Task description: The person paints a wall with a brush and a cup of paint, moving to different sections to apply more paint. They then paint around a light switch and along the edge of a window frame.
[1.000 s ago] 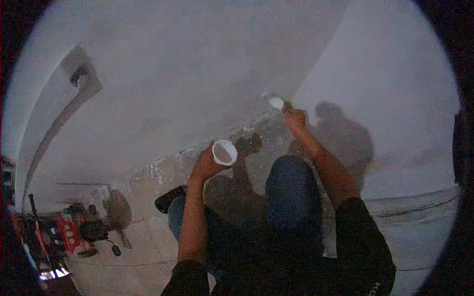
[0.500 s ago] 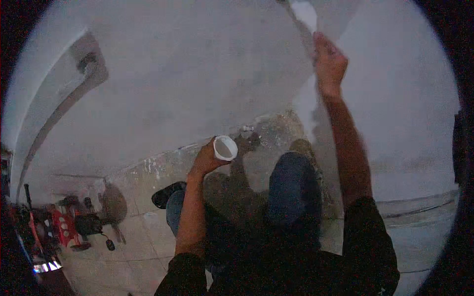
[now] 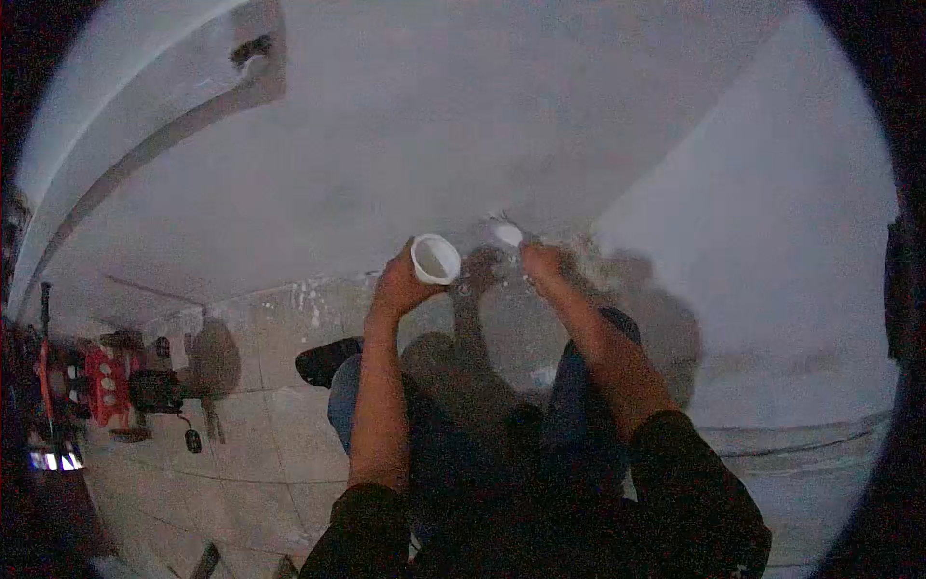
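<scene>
My left hand is wrapped round a white cup, whose open top faces me; its contents look greyish and cannot be made out. Right of the cup, my right hand grips a small white tool, perhaps a brush or scraper, blurred at its tip. The tool's tip is at the foot of the grey wall, close above the floor edge. Whether it touches the wall is hard to tell.
At the left, a red and black machine stands on the tiled floor. A curved ledge juts from the wall at the upper left. White spots mark the floor along the wall. My knees and a dark shoe are below my hands.
My right hand first went up the wall with the white tool, then came back down and left, near the cup. My left hand still holds the cup, slightly higher in view. The view has shifted.
</scene>
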A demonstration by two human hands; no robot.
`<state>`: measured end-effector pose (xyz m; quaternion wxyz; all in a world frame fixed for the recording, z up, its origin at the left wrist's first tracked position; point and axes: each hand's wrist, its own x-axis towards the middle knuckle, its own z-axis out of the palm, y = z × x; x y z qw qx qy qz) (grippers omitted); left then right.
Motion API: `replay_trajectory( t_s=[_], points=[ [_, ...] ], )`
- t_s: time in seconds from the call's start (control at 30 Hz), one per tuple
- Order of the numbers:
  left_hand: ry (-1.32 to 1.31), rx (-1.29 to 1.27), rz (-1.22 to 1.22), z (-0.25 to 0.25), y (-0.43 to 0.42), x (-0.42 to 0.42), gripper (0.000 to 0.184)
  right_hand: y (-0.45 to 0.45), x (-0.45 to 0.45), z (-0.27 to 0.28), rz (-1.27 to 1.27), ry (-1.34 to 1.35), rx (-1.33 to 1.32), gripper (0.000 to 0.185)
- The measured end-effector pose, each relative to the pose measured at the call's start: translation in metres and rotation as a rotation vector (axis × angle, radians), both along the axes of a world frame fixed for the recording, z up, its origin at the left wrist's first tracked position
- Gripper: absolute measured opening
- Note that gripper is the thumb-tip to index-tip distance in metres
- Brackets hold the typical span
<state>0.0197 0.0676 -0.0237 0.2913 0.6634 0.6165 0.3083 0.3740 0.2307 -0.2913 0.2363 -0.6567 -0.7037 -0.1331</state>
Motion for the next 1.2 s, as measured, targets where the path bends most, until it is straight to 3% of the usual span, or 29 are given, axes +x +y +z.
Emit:
replay_trajectory(
  t_s=[0.1,0.17,0.23,0.3,0.43,0.47,0.53,0.6,0.73,0.8,0.87,0.97,1.1,1.17,1.2],
  points=[
    [-0.044,0.068,-0.032,0.002,-0.006,-0.004,0.111,-0.076,-0.045,0.312,-0.282,0.682,-0.647,0.055],
    [-0.064,0.019,-0.031,0.0,-0.001,-0.011,0.111,-0.019,0.019,0.261,0.33,0.823,-0.223,0.048],
    [-0.085,-0.04,-0.043,0.009,-0.003,-0.006,0.111,-0.062,-0.022,0.415,-0.111,0.861,-0.443,0.038],
    [-0.094,-0.139,-0.056,0.046,-0.009,-0.006,0.112,-0.063,-0.014,0.464,-0.134,1.087,-0.232,0.034],
    [-0.052,-0.093,-0.066,0.019,-0.002,-0.004,0.113,-0.081,-0.032,0.554,0.098,1.306,0.168,0.038],
    [-0.045,-0.074,-0.058,0.017,-0.002,-0.005,0.115,-0.076,-0.038,0.556,0.093,1.302,0.167,0.038],
    [-0.033,-0.053,-0.05,0.004,0.001,-0.007,0.117,-0.069,-0.045,0.554,0.01,0.925,0.261,0.042],
    [-0.036,-0.061,-0.095,-0.006,0.009,-0.01,0.118,-0.06,-0.053,0.506,-0.012,0.759,0.367,0.047],
    [-0.01,-0.025,-0.08,-0.007,0.01,-0.015,0.117,-0.054,-0.065,0.331,0.077,0.878,0.159,0.058],
    [-0.031,-0.02,-0.023,0.009,0.004,-0.018,0.117,-0.083,-0.092,0.302,-0.16,0.729,-0.104,0.061],
    [-0.054,-0.023,0.04,0.022,-0.005,-0.02,0.117,-0.104,-0.109,0.28,-0.049,0.976,-0.278,0.059],
    [-0.074,-0.049,0.086,0.022,-0.009,-0.035,0.117,-0.106,-0.114,0.213,-0.117,0.82,-0.406,0.056],
    [-0.007,-0.11,0.205,0.013,-0.012,-0.044,0.118,-0.11,-0.124,0.227,-0.043,0.598,-0.385,0.052],
    [0.041,-0.079,0.239,0.013,-0.015,-0.05,0.118,-0.106,-0.134,0.25,0.003,0.436,-0.368,0.05],
    [0.091,-0.04,0.268,0.012,-0.018,-0.05,0.118,-0.107,-0.139,0.282,0.035,0.498,-0.322,0.048]
  ],
)
